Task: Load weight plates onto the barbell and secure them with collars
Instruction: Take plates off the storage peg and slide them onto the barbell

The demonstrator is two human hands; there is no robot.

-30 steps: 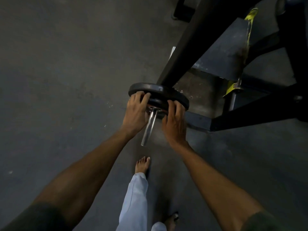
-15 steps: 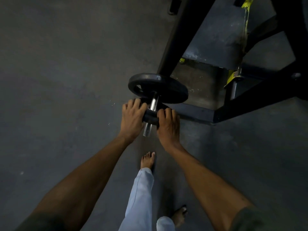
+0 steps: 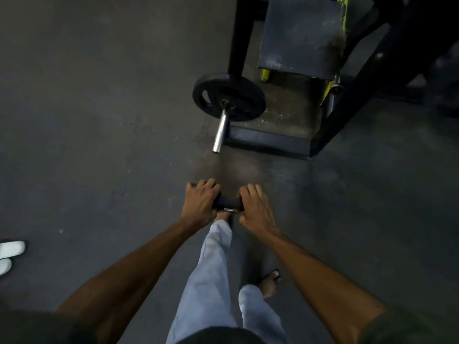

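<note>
- Risk first: the small dark plate [image 3: 228, 204] hangs right over a bare foot [image 3: 269, 284] in the lower middle of the frame; a slip of either grip would likely drop it onto toes
- Second worry: the bar [image 3: 221, 130] stands well apart, up in the centre; the plate's hole must meet that bare steel tip squarely, or it may jam or knock the bar
- The large plate [image 3: 229, 96] sits on the bar, no collar visible
- Left hand [image 3: 200, 202] and right hand [image 3: 255, 207] flank the small plate, fingers [image 3: 248, 188] curled and clamped on its edges; both arms reach forward, nearly straight
</note>
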